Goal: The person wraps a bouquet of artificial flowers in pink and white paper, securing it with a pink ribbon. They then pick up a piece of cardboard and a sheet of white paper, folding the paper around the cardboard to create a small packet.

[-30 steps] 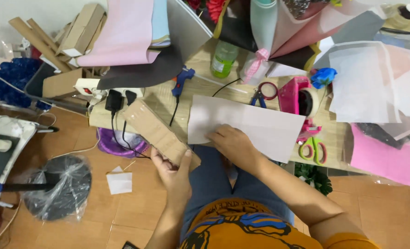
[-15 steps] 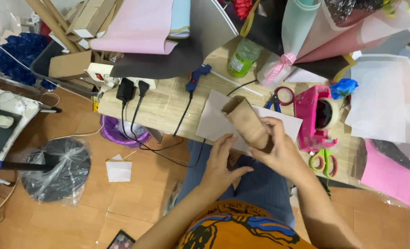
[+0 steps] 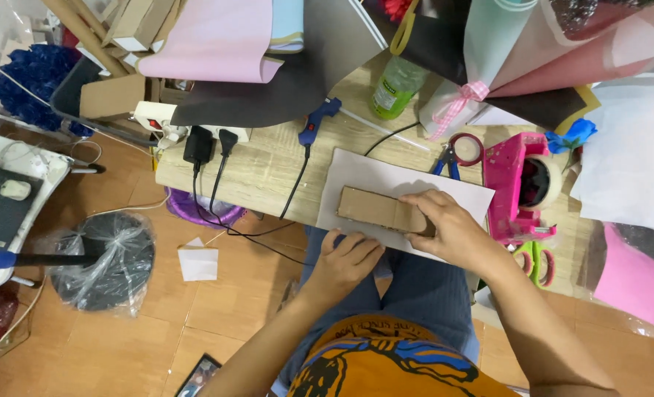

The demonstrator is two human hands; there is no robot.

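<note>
A folded brown cardboard piece (image 3: 375, 209) lies flat on a white paper sheet (image 3: 371, 176) at the near edge of the wooden table (image 3: 268, 165). My right hand (image 3: 445, 228) rests on the cardboard's right end, fingers over it. My left hand (image 3: 345, 261) sits at the sheet's near edge, fingers curled against the paper just below the cardboard.
A blue glue gun (image 3: 316, 121), green bottle (image 3: 397, 84), red-handled scissors (image 3: 459, 151), pink tape dispenser (image 3: 525, 187) and green scissors (image 3: 537, 261) surround the sheet. Rolled papers lean at the back. A power strip (image 3: 165, 125) sits left. A plastic-wrapped fan base (image 3: 102, 261) stands on the floor.
The cardboard piece moved from my left hand at the left to my right hand, then down flat onto the white sheet. My left hand came to the sheet's edge.
</note>
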